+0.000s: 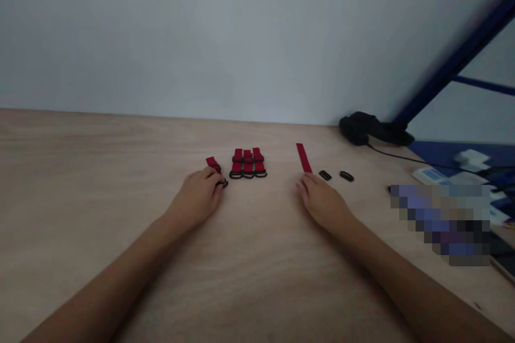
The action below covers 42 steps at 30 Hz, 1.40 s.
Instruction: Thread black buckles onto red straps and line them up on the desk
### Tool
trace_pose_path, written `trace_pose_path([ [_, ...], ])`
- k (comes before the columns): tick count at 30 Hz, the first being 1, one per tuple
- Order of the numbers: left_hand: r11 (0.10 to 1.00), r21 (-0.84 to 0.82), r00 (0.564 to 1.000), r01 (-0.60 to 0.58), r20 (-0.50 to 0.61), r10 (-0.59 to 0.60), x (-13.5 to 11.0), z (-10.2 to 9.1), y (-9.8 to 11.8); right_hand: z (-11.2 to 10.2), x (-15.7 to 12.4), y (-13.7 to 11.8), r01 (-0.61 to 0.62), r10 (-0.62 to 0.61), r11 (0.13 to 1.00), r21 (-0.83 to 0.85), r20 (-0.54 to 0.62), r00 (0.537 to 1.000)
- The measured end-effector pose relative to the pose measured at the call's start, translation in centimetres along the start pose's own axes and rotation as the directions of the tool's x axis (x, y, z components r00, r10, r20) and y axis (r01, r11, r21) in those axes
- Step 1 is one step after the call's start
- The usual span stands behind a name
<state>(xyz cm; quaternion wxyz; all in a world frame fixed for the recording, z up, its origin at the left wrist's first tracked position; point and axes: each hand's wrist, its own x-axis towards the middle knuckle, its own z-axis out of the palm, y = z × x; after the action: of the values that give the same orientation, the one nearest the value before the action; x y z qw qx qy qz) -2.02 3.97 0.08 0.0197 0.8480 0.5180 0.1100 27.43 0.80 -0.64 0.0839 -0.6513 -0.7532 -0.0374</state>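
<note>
My left hand (pixel 200 186) rests on the wood table with its fingers curled over a short red strap (pixel 211 161). A black slider and a black hook show beside those fingers; the strap's middle is partly hidden. Just to the right, three similar red straps (pixel 248 162) lie side by side, each with a black slider across it and a black hook at its near end. My right hand (pixel 323 199) has its fingertips closed on the near end of a plain red strip (pixel 303 157). Beyond it lie a black slider (pixel 325 175) and a black hook (pixel 346 176).
Against the wall at the back right sits a dark object (pixel 374 127) with a black cable (pixel 418 161) running right. A pixelated patch covers something at the table's right edge. White items (pixel 475 159) and blue framing (pixel 454 72) stand farther right.
</note>
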Motion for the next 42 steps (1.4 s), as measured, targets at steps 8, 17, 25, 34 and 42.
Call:
trace_pose_path([
  [8,0.998,-0.062,1.000,-0.004,-0.025,0.002,0.0,0.3,-1.4,-0.4,-0.4,-0.1,-0.028,0.026,0.999,0.038,0.049,0.998],
  [17,0.996,-0.087,0.995,-0.034,-0.097,0.025,0.2,0.0,-2.8,-1.0,-0.9,-0.8,0.055,-0.029,0.991,0.122,-0.204,0.979],
  [25,0.979,-0.178,0.969,-0.100,0.204,0.136,-0.8,-2.1,-0.6,-0.9,-0.9,-1.2,0.162,-0.128,0.967,0.195,-0.174,0.976],
  [34,0.839,-0.523,0.927,-0.150,0.220,0.303,-1.9,-2.0,2.4,-1.1,-1.6,-2.8,0.380,-0.342,0.836,0.395,-0.167,0.925],
  [42,0.768,-0.594,0.934,-0.240,0.076,0.350,-1.3,0.5,3.2,0.1,-2.1,-4.2,0.479,-0.501,0.777,0.409,-0.060,0.864],
])
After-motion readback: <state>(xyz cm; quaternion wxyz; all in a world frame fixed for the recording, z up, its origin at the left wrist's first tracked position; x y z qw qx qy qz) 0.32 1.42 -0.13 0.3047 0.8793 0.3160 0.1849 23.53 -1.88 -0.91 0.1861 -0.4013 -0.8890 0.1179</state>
